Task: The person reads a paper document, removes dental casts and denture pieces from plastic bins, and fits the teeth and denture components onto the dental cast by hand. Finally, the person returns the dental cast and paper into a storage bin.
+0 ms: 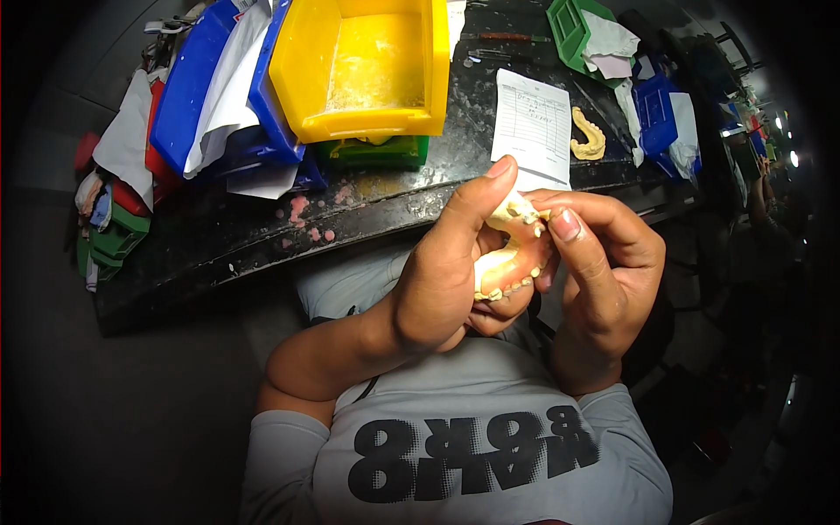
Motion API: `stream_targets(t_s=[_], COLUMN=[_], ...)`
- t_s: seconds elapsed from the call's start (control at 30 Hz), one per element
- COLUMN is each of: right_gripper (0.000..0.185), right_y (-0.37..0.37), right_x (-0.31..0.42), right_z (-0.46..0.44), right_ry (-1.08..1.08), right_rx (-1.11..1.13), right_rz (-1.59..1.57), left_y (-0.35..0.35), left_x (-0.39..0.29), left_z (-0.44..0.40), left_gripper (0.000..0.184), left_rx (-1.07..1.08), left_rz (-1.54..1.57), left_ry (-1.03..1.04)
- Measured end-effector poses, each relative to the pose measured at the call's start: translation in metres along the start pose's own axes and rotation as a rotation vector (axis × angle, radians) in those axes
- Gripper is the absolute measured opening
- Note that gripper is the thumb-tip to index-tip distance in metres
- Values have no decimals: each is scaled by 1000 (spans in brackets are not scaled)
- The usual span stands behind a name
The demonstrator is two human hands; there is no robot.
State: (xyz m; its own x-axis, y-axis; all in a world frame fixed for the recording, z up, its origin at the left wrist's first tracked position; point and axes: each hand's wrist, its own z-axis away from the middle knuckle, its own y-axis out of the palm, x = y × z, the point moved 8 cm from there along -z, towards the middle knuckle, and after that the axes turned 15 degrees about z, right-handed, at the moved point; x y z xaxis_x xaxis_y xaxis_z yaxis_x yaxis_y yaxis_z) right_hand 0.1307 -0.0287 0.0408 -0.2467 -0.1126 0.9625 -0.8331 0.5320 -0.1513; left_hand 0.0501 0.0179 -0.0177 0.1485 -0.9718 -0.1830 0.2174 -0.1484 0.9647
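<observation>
My left hand [451,254] is wrapped around a pale yellow dental cast [496,267], with its thumb raised along the near side and its fingers underneath. Pink wax [528,254] covers part of the cast's arch, and small teeth are set along its outer edge. My right hand [612,271] pinches at the upper right end of the cast, thumb and forefinger closed by a small pale piece [545,214]. Whether that piece is a loose tooth or part of the cast I cannot tell. The fingers hide some of the cast's underside.
Before me is a black, stained bench [367,214] with pink spots [299,210]. On it stand a yellow bin [429,122], blue bins [179,114] with papers and a green bin [573,35]. A written slip [531,131] lies beside another dental cast [588,140].
</observation>
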Motion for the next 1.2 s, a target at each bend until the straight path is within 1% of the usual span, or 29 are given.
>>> stream_targets(t_s=[0.07,0.13,0.17,0.37,0.5,0.57,0.6,0.63,0.7,0.77,0.87,0.93,1.03,1.1,1.2], right_gripper=[13,13,13,13,16,17,18,20,21,21,22,21,20,20,19], right_y=[0,2,1,2,1,1,3,5,5,6,6,5,2,-6,-19], right_x=[1,-1,-1,0,-5,-8,-10,-13,-15,-17,-19,-23,-27,-37,-53], right_z=[-1,-1,-1,-3,-4,-4,-5,-5,-5,-6,-7,-8,-10,-14,-21], right_ry=[-6,37,37,9,69,95,131,167,179,192,212,244,267,253,236], right_rx=[0,41,41,67,96,102,128,154,153,154,159,163,100,70,9], right_rz=[-20,-56,-56,-99,-150,-174,-238,-301,-310,-318,-347,-401,-463,-457,-442], left_y=[-1,0,1,2,0,1,3,5,2,4,8,8,11,12,15], left_x=[-2,-2,-2,-1,0,1,1,0,1,2,1,1,1,1,-1], left_z=[0,1,2,3,5,5,6,6,6,6,5,6,7,8,9], left_gripper=[77,78,78,75,74,73,73,74,75,76,80,83,87,89,91], left_rx=[-59,-33,-7,-14,-28,22,22,-6,-35,67,30,53,60,41,69], left_rz=[-19,-3,14,-29,-70,-57,-56,-109,-161,-91,-156,-146,-156,-175,-197], left_ry=[22,19,15,26,12,3,3,-7,-17,-26,-10,-20,-39,-48,-33])
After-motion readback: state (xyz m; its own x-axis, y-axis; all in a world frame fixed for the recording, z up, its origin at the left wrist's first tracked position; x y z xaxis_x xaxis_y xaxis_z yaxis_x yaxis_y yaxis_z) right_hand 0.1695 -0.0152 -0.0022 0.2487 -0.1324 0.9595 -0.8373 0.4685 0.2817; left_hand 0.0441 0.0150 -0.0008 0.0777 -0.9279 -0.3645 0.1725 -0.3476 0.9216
